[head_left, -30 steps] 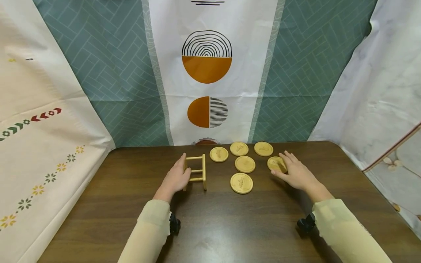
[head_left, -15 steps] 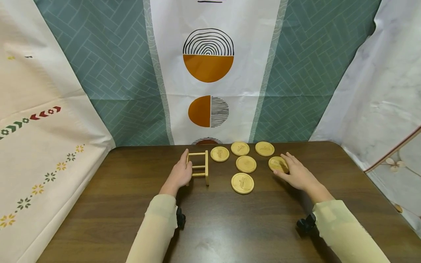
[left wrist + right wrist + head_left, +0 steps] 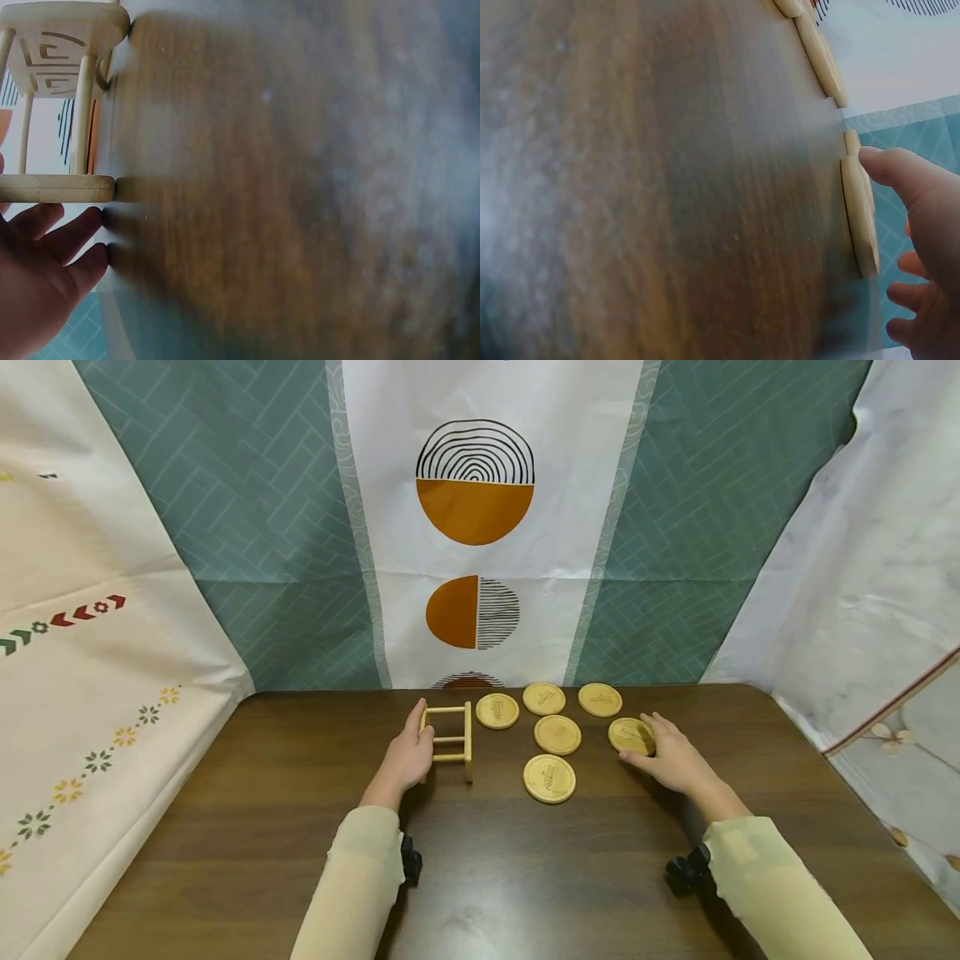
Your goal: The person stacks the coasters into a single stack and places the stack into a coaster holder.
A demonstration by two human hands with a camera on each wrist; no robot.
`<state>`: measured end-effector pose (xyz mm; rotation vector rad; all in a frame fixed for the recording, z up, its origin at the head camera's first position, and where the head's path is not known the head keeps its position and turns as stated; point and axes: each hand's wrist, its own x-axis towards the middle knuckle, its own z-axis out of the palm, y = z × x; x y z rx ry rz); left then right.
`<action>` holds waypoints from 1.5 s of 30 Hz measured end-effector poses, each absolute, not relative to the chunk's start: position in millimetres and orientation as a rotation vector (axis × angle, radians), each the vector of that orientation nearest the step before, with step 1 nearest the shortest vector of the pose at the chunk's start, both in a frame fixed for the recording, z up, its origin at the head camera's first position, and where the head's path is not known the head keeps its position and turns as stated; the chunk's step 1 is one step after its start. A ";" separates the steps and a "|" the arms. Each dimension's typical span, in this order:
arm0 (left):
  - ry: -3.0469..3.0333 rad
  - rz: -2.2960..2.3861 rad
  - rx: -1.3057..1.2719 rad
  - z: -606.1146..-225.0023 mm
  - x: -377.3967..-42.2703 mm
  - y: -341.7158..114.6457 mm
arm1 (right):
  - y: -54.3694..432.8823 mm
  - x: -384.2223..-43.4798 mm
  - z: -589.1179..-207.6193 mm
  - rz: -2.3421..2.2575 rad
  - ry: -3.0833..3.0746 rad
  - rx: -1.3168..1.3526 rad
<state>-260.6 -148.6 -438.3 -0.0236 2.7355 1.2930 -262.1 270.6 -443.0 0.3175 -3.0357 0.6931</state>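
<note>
My left hand grips the left side panel of a small wooden coaster holder, two panels joined by rods. In the left wrist view, the holder stands at the table with a cut-out pattern in its far panel, and fingers lie along the outside of the near one. At the right, my right hand reaches around a round wooden coaster lying flat. Its thumb is at the near rim and its fingertips at the far right rim. The right wrist view shows the thumb right by the coaster's edge, fingers spread beyond.
Several more round coasters lie flat between the hands, some with engraved lettering. The brown wooden table ends at a patterned cloth backdrop. Pale cloths hang at the left and right.
My left hand has shifted the coaster holder slightly to the right and away from me. My right hand stays around its coaster, with more of the coaster's face showing now.
</note>
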 end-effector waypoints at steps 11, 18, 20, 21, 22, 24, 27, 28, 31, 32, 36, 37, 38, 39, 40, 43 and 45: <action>2.702 1.329 -0.056 -437.7 -260.7 -149.1 | 270.5 -271.0 -450.2 0.825 -3.040 0.209; 2.708 1.335 -0.064 -436.5 -260.4 -148.2 | 271.0 -271.0 -453.2 0.848 -3.046 0.168; 2.704 1.337 -0.064 -436.5 -260.3 -148.3 | 270.2 -269.9 -453.2 0.845 -3.046 0.158; 2.706 1.341 -0.063 -436.4 -260.1 -148.3 | 269.7 -269.2 -453.0 0.846 -3.043 0.158; 2.708 1.343 -0.060 -436.8 -260.3 -148.5 | 269.0 -268.5 -452.6 0.844 -3.042 0.158; 2.712 1.345 -0.059 -437.0 -260.1 -148.4 | 267.9 -267.1 -452.3 0.842 -3.039 0.160; 2.713 1.347 -0.060 -437.3 -259.9 -147.9 | 266.9 -265.3 -452.5 0.848 -3.032 0.159; 2.712 1.345 -0.062 -437.5 -259.9 -147.7 | 266.8 -264.8 -452.9 0.851 -3.028 0.159; 2.702 1.340 -0.068 -437.4 -259.4 -147.1 | 266.9 -264.2 -454.2 0.857 -3.018 0.159; 2.700 1.338 -0.068 -437.2 -259.1 -147.2 | 266.7 -264.3 -454.6 0.859 -3.015 0.158; 2.694 1.339 -0.069 -435.7 -257.5 -147.2 | 267.1 -264.7 -456.3 0.855 -3.010 0.158; 2.696 1.341 -0.069 -435.2 -257.0 -147.1 | 267.4 -264.9 -456.8 0.854 -3.007 0.158; 2.696 1.343 -0.070 -434.7 -256.6 -147.0 | 267.5 -265.0 -457.0 0.855 -3.002 0.159; 2.697 1.344 -0.072 -434.4 -256.4 -146.9 | 267.5 -265.1 -457.2 0.856 -2.997 0.162; 2.700 1.346 -0.073 -434.0 -256.2 -146.8 | 267.7 -265.4 -457.6 0.855 -2.992 0.163; 2.706 1.348 -0.076 -433.6 -256.5 -146.5 | 267.5 -265.8 -458.6 0.860 -2.980 0.163; 2.708 1.346 -0.075 -434.1 -257.3 -146.2 | 267.2 -265.7 -459.1 0.864 -2.977 0.158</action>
